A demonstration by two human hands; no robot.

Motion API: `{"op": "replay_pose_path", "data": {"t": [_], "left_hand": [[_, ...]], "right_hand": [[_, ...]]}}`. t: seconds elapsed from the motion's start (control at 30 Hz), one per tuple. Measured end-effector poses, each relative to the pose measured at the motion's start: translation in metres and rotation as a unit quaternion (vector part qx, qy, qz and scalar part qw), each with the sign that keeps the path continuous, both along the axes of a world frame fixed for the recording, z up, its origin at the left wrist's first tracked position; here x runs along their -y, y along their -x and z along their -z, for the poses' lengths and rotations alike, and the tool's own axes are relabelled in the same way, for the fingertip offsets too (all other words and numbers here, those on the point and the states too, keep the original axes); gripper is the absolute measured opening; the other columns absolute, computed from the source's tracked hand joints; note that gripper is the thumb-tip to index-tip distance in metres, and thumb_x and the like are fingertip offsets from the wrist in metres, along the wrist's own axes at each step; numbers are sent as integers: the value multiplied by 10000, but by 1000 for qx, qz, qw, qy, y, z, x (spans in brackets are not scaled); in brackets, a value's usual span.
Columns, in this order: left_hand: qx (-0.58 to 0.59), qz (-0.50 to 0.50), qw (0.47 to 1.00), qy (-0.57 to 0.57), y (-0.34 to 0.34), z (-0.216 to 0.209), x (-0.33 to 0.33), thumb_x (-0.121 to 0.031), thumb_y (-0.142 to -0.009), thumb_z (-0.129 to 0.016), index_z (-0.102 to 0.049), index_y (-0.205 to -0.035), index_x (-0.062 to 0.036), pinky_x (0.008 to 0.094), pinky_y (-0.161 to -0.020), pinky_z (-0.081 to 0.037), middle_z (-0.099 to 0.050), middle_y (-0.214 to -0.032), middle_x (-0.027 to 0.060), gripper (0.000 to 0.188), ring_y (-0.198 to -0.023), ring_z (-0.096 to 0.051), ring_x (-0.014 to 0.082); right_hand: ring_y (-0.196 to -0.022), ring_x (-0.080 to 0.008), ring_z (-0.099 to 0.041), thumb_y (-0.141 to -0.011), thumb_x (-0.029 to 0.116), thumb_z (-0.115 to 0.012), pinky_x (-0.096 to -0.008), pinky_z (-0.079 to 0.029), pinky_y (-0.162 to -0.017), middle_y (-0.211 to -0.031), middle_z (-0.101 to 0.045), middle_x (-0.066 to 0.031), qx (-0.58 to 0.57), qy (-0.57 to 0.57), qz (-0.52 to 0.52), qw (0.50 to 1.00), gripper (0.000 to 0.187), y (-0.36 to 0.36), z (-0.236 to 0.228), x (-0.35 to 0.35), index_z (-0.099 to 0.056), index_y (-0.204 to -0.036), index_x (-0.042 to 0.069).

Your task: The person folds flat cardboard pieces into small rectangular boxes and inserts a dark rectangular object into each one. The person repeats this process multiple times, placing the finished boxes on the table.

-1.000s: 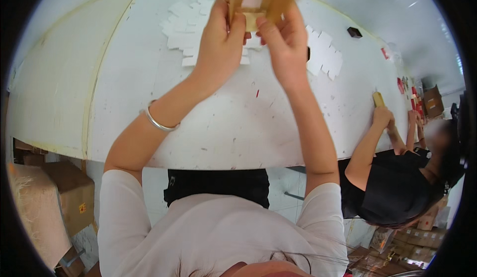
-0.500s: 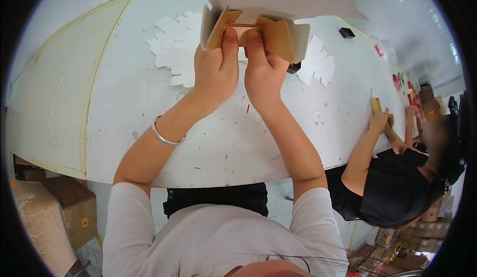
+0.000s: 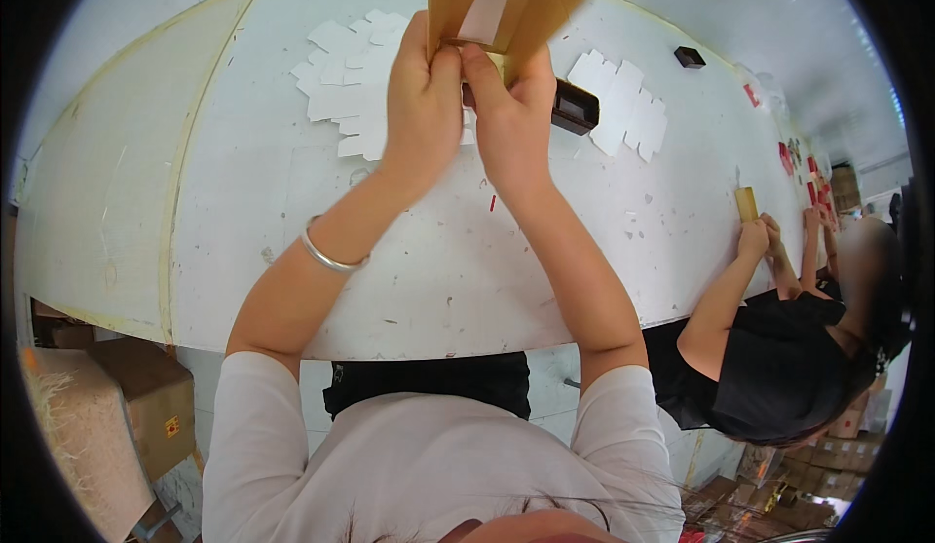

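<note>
At the far middle of the table, both my hands hold a folding carton [image 3: 545, 2] with gold-tan panels and flaps and a paler strip inside. My left hand [image 3: 426, 105] is closed on its near left edge, and my right hand [image 3: 508, 105] on the near right edge. The two thumbs lie side by side at the near end. The carton's far part runs out of the top of the picture. Right beside my right hand sits a dark brown open-topped box [image 3: 576, 108], partly hidden by that hand.
Flat white die-cut card blanks lie in a spread pile [image 3: 346, 85] at left and a smaller pile [image 3: 619, 105] at right. Another small dark box [image 3: 690, 57] stands farther right. A co-worker's hands [image 3: 758, 236] hold a gold piece [image 3: 746, 204]. Cardboard boxes [image 3: 146, 397] stand lower left.
The carton has turned and narrowed: its wide white panel no longer spreads across the top, and gold panels now face me. My right hand has shifted, uncovering more of the dark box.
</note>
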State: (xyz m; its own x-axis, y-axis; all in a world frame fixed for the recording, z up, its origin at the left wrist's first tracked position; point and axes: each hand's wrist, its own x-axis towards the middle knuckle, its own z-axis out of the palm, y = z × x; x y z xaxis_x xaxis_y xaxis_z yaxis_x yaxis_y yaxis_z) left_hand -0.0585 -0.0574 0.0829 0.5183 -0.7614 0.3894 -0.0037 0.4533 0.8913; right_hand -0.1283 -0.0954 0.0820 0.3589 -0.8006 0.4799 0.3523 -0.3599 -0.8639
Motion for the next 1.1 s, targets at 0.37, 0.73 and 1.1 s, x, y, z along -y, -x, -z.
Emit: {"op": "replay_pose_path", "data": {"t": [0.37,0.73,1.1], "left_hand": [[472,285,738,-388,-91,-3,-30,-158,-791,-454,-592,-827,18,304,-584,-366,-473,-650,35,227,-611,-414,152],[597,197,767,-126,-38,17,-93,-245,-734,-727,-573,-1138,-108,355,-773,-480,-564,-1083,84,453,-905,-581,271],[528,251,808,-71,-31,70,-133,-177,-660,-773,-584,-812,-76,308,-663,-469,-569,-978,29,263,-791,-542,201]], "right_hand": [[-994,-275,-546,-776,192,-709,-372,-427,-872,-1174,-559,-150,-185,470,86,859,617,107,-2,26,-433,-1305,35],[-653,-258,-551,-734,-68,-576,-354,-444,-590,-726,-560,-94,-452,292,-67,840,437,114,64,-64,-542,-1158,34],[-875,-262,-535,-702,65,-728,-351,-459,-733,-923,-540,-79,-399,263,-245,844,294,133,67,-57,-617,-975,64]]}}
